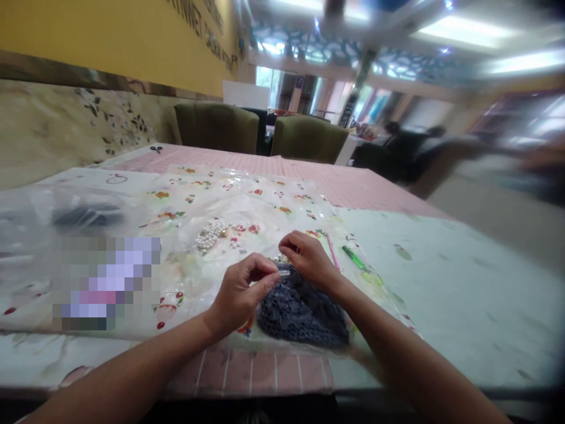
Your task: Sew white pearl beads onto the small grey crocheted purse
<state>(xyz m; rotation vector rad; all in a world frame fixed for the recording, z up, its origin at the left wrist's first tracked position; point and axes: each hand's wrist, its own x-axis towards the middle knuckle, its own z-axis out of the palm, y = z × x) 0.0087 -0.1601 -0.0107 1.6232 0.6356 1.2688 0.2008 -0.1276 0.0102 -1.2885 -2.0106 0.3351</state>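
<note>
My left hand [247, 285] pinches a small clear, whitish piece [283, 272] between thumb and forefinger. Just to its right, my right hand [309, 256] is closed with the fingertips together; whatever is in them is too small to make out. Both hands hover over the upper edge of a dark blue crocheted piece [302, 312] lying on the table. A few pearl-like beads [279, 258] show between the hands. Beyond my left hand lies a heap of white pearl beads [212, 235] with a small gold-coloured bit at its side.
Right of my hands lie a pink stick [332, 252] and a green-handled tool [353, 257]. A clear plastic bag [26, 206], a dark bundle [88, 215] and a blurred-out object [110, 280] are on the left. Scissors [156, 149] rest at the far edge, before two chairs [309, 135].
</note>
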